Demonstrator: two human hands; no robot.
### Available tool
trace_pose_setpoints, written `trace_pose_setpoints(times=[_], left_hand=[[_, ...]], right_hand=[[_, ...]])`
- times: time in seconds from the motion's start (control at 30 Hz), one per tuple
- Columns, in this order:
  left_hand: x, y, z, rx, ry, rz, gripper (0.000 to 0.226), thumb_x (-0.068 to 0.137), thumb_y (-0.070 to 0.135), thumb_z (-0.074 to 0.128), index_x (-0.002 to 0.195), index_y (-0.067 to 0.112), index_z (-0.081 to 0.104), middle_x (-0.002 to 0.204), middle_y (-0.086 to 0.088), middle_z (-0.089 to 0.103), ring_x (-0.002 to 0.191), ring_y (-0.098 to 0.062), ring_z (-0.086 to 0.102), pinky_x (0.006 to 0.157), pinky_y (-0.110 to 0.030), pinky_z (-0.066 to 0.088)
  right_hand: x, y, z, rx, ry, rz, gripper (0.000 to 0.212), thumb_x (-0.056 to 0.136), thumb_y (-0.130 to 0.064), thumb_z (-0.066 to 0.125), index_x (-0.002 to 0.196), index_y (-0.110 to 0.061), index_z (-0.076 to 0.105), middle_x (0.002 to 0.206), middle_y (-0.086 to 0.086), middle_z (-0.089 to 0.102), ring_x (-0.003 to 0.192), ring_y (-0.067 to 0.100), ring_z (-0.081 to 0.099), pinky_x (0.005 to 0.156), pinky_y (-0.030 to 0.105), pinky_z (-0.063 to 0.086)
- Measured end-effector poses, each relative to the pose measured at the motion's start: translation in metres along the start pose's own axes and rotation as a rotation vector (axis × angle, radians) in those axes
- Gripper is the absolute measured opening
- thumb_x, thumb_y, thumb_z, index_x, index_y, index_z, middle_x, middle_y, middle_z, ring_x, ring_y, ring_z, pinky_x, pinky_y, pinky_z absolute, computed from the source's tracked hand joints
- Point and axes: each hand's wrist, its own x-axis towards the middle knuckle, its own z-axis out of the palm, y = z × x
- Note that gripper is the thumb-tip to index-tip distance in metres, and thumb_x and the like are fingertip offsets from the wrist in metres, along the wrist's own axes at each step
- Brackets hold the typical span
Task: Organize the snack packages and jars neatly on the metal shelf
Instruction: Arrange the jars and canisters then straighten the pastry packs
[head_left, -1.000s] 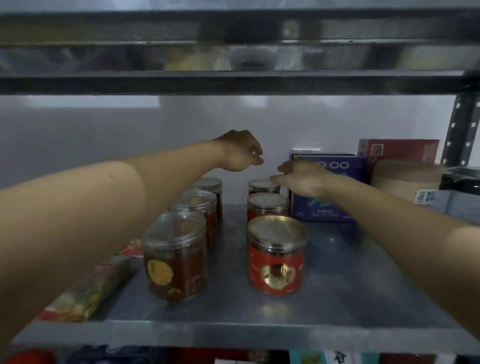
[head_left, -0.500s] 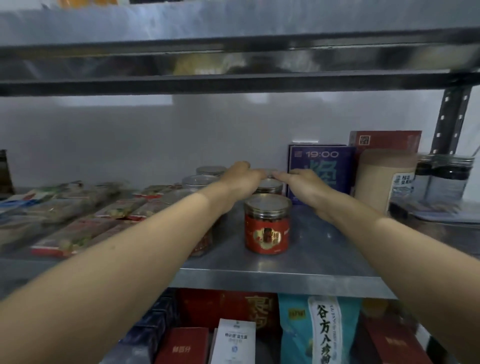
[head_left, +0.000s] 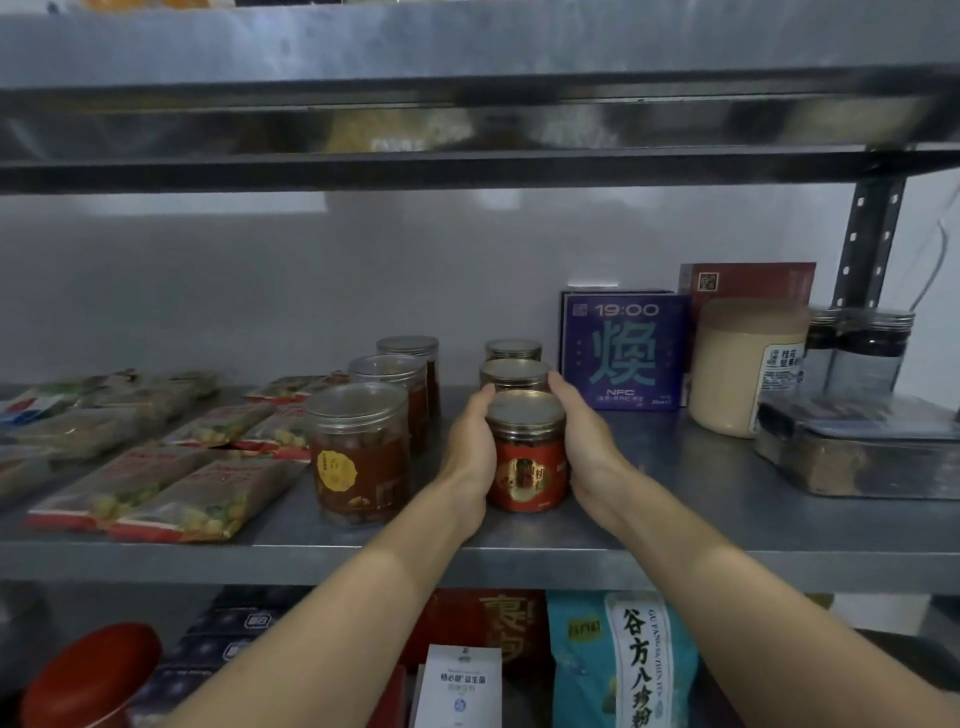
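Observation:
On the metal shelf (head_left: 649, 551) stand two rows of jars. The front jar with a red label (head_left: 525, 462) has my left hand (head_left: 470, 447) flat against its left side and my right hand (head_left: 584, 441) against its right side. Two more gold-lidded jars (head_left: 514, 371) line up behind it. To the left stands a row of three clear-lidded brown jars (head_left: 358, 452). Flat snack packages (head_left: 171, 483) lie in rows over the left part of the shelf.
A blue box (head_left: 623, 351), a red box (head_left: 748, 280), a beige canister (head_left: 737, 369), dark-lidded jars (head_left: 872, 343) and a metal tin (head_left: 857, 452) fill the right side. The upper shelf (head_left: 467, 130) hangs close overhead. Bags and boxes (head_left: 623, 660) sit on the shelf below.
Both hands dropped from above the back jars and came forward, closing on the sides of the front red-labelled jar. My view pulled back and lowered, bringing the snack packages and the lower shelf into sight.

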Motion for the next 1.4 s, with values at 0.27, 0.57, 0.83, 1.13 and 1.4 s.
trace_pose_setpoints(times=[0.27, 0.57, 0.83, 1.13, 1.4], left_hand=[[0.006, 0.001, 0.001, 0.035, 0.014, -0.004, 0.041, 0.093, 0.048, 0.044, 0.113, 0.019, 0.065, 0.103, -0.013, 0.070, 0.097, -0.028, 0.066, 0.093, -0.046, 0.050], [0.005, 0.002, -0.002, 0.038, 0.032, 0.019, 0.038, 0.093, 0.044, 0.044, 0.105, 0.017, 0.068, 0.096, -0.013, 0.072, 0.093, -0.028, 0.068, 0.092, -0.045, 0.051], [0.003, 0.000, -0.006, 0.057, 0.007, 0.049, 0.040, 0.093, 0.047, 0.043, 0.111, 0.020, 0.066, 0.100, -0.012, 0.070, 0.095, -0.026, 0.066, 0.093, -0.044, 0.051], [0.008, 0.008, -0.012, -0.127, -0.148, 0.056, 0.045, 0.096, 0.054, 0.035, 0.078, 0.023, 0.062, 0.059, 0.000, 0.072, 0.063, -0.015, 0.069, 0.063, -0.031, 0.047], [0.017, 0.009, -0.009, -0.092, -0.146, 0.001, 0.065, 0.088, 0.066, 0.036, 0.113, 0.015, 0.069, 0.102, -0.016, 0.073, 0.099, -0.031, 0.067, 0.088, -0.042, 0.052]], right_hand=[[-0.001, 0.003, 0.006, 0.023, 0.085, -0.003, 0.042, 0.093, -0.058, 0.046, 0.101, -0.023, 0.068, 0.098, 0.008, 0.072, 0.094, 0.025, 0.068, 0.095, 0.045, 0.051], [-0.005, 0.004, 0.010, 0.029, 0.086, 0.004, 0.042, 0.093, -0.054, 0.047, 0.108, -0.020, 0.066, 0.098, 0.010, 0.072, 0.093, 0.027, 0.068, 0.093, 0.045, 0.052], [-0.011, 0.001, 0.009, 0.026, 0.029, -0.027, 0.028, 0.097, -0.040, 0.043, 0.096, -0.025, 0.067, 0.098, 0.010, 0.071, 0.094, 0.025, 0.067, 0.089, 0.042, 0.052], [-0.003, -0.008, -0.004, 0.077, -0.022, -0.063, 0.044, 0.098, -0.057, 0.034, 0.084, -0.023, 0.058, 0.079, 0.000, 0.066, 0.080, 0.014, 0.061, 0.088, 0.035, 0.042], [0.007, -0.008, 0.002, 0.126, -0.094, -0.029, 0.051, 0.096, -0.060, 0.033, 0.097, -0.022, 0.067, 0.090, 0.008, 0.076, 0.094, 0.025, 0.068, 0.081, 0.039, 0.052]])
